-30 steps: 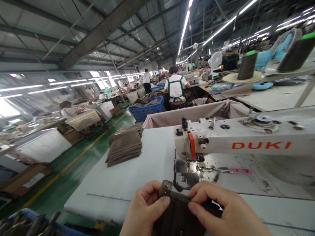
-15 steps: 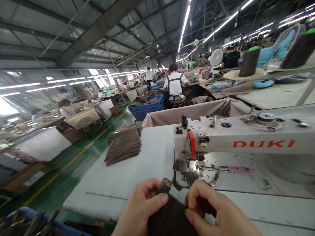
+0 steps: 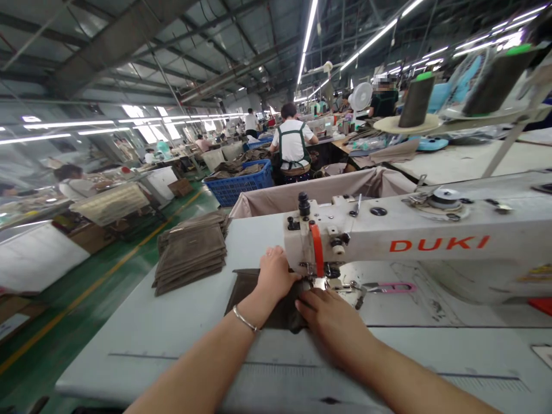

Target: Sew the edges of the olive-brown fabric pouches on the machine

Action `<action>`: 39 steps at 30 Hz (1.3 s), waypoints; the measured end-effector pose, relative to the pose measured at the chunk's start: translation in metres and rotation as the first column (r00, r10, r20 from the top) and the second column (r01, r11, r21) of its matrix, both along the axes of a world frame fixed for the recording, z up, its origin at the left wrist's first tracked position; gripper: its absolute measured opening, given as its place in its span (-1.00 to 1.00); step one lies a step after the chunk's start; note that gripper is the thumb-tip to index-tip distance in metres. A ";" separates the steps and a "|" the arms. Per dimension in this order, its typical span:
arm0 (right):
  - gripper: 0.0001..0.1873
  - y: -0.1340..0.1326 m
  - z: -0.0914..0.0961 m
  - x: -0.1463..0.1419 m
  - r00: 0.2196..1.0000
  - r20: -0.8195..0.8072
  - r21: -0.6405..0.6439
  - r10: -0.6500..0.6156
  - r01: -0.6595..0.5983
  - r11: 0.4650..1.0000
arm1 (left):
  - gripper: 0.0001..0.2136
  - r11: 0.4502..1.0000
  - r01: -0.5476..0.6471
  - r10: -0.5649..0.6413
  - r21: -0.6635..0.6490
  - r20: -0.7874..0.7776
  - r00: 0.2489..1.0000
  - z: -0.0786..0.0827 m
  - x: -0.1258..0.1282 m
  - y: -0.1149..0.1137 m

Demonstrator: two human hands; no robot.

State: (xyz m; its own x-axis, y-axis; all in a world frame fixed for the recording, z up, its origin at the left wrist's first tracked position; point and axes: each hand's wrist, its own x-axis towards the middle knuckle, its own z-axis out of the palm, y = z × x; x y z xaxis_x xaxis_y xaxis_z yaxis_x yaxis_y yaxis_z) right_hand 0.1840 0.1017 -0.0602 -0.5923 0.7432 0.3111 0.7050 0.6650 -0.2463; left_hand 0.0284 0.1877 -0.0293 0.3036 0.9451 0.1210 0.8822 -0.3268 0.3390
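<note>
A dark brown fabric piece lies flat on the grey sewing table, pushed under the head of the white DUKI sewing machine. My left hand rests on top of the fabric by the needle, fingers curled down onto it. Just right of it, my right hand presses the near edge of the fabric with fingers stretched toward the presser foot. A bracelet circles my left wrist.
A stack of brown fabric pieces sits at the table's left. Pink-handled scissors lie under the machine arm. Thread cones stand behind. A blue crate and a seated person in a green apron are beyond.
Both hands have moved forward from the table's near edge. The fabric they held up is now laid flat under the machine head.
</note>
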 end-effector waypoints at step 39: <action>-0.61 -0.017 -0.007 0.031 0.997 -0.035 0.039 0.062 -0.060 0.997 | -0.78 0.862 0.461 -0.480 0.213 0.047 0.876 -0.025 -0.014 -0.042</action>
